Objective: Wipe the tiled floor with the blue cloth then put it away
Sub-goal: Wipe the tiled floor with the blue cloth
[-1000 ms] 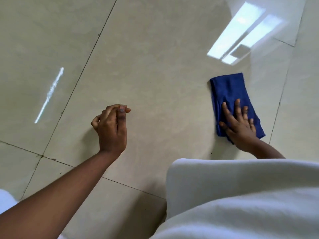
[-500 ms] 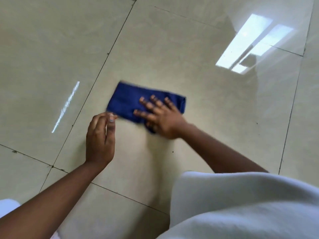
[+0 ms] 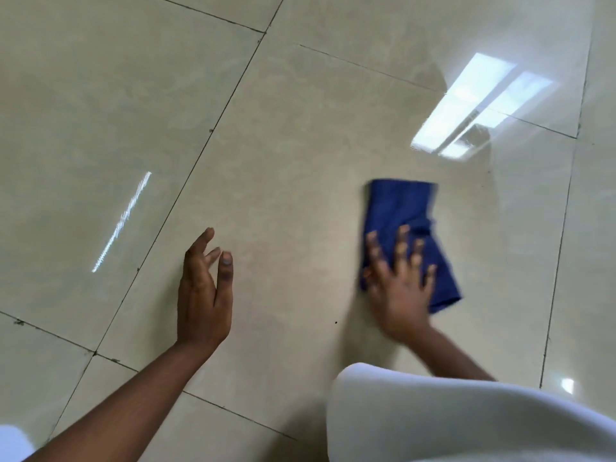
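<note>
A folded blue cloth lies flat on the glossy beige tiled floor, right of centre. My right hand presses down on the cloth's near half with fingers spread; hand and cloth are motion-blurred. My left hand hovers over the floor to the left of the cloth, about a hand's width away, holding nothing, fingers loosely apart and pointing away from me.
My knee in white fabric fills the lower right. Dark grout lines cross the floor. A bright window reflection shines at the upper right, a thin light streak at the left.
My right hand has swept the cloth from the left, beside my left hand, back to the right. My left hand has opened its fingers and stayed in place.
</note>
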